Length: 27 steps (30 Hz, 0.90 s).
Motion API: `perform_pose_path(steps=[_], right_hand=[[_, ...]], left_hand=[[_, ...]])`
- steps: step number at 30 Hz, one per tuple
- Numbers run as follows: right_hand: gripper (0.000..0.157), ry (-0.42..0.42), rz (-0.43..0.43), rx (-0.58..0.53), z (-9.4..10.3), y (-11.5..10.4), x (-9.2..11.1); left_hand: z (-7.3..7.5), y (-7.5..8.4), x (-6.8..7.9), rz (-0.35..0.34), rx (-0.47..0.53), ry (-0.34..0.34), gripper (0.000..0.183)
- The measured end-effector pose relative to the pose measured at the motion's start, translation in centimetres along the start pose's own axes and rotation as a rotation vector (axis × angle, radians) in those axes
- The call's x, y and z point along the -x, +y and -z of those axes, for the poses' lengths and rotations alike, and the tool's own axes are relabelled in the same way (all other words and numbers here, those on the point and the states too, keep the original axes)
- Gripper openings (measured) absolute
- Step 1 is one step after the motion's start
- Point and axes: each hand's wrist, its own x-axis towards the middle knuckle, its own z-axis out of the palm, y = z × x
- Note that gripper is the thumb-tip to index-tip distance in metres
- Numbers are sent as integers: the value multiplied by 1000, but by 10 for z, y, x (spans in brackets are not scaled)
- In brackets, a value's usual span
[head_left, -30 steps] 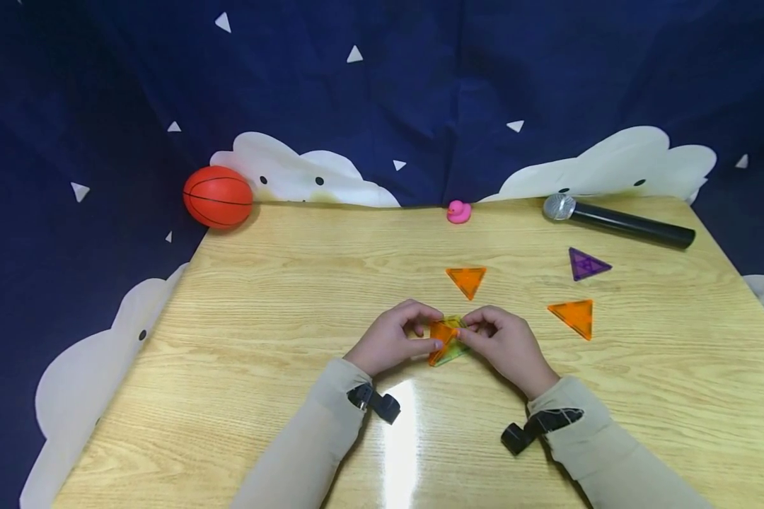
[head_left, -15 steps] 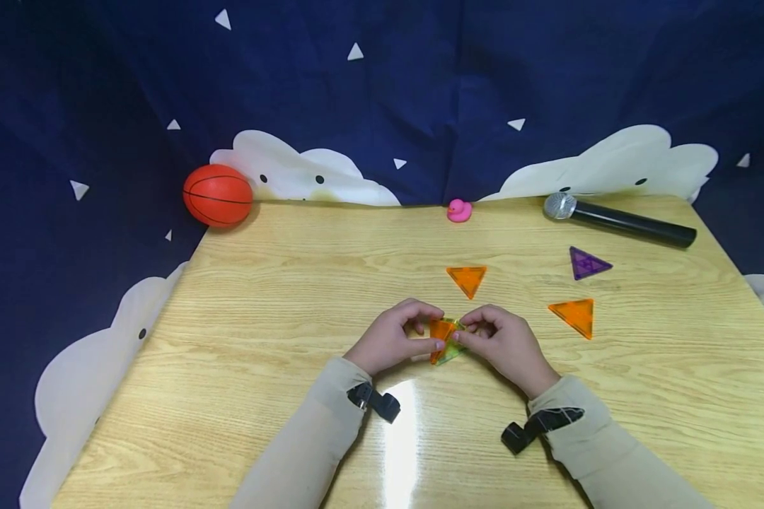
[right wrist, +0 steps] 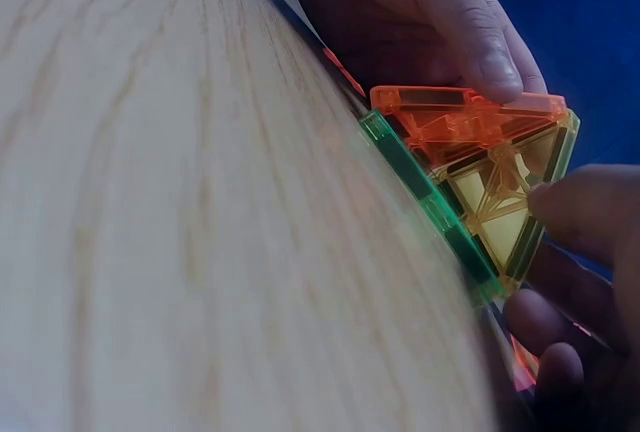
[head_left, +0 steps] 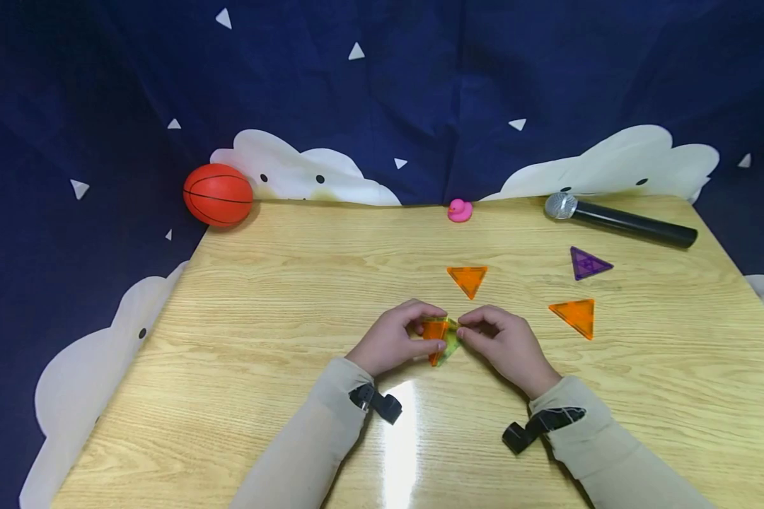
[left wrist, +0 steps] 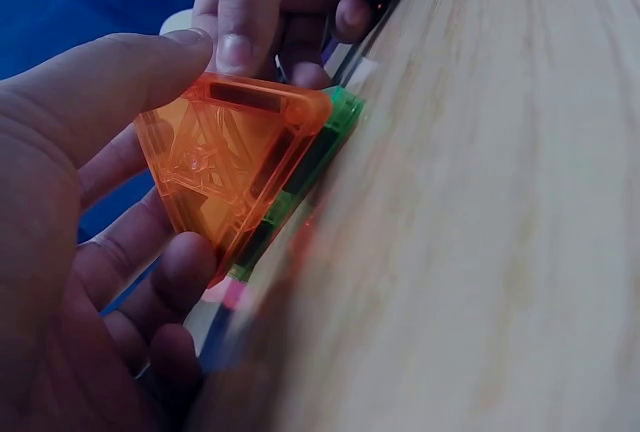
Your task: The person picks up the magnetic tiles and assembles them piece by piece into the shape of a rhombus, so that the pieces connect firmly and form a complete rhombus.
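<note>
Near the middle of the table, my left hand (head_left: 397,338) pinches a see-through orange triangular magnetic tile (left wrist: 225,157) between thumb and fingers. My right hand (head_left: 506,348) faces it and pinches a yellow triangular tile (right wrist: 500,200), thumb on its near face. The orange and yellow tiles lean together, edge to edge. Beneath them a green triangular tile (right wrist: 430,197) lies low against the tabletop, seen mostly by its edge. In the left wrist view the orange tile hides the yellow one.
Another orange triangle (head_left: 467,281) lies beyond my hands. To the right lie one more orange triangle (head_left: 577,317) and a purple triangle (head_left: 588,264). Along the back are a red ball (head_left: 218,196), a pink rubber duck (head_left: 460,211) and a black microphone (head_left: 630,225).
The held orange tile has shifted slightly left and turned, and its right corner has come away from my right thumb. More of the yellow tile shows between my hands.
</note>
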Motion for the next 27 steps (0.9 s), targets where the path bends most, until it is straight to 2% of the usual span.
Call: perform_pose_path(steps=[14,22,27], right_hand=[[8,87,31,-18,4,0,0],[9,155,79,-8,10,6,-2],[11,226,105,35,21,10,-6]], left_hand=[[7,-2,-1,21,-23,64,47],[15,-7,1,96,-16,128,44],[23,-12,2,114,-24,178,43]])
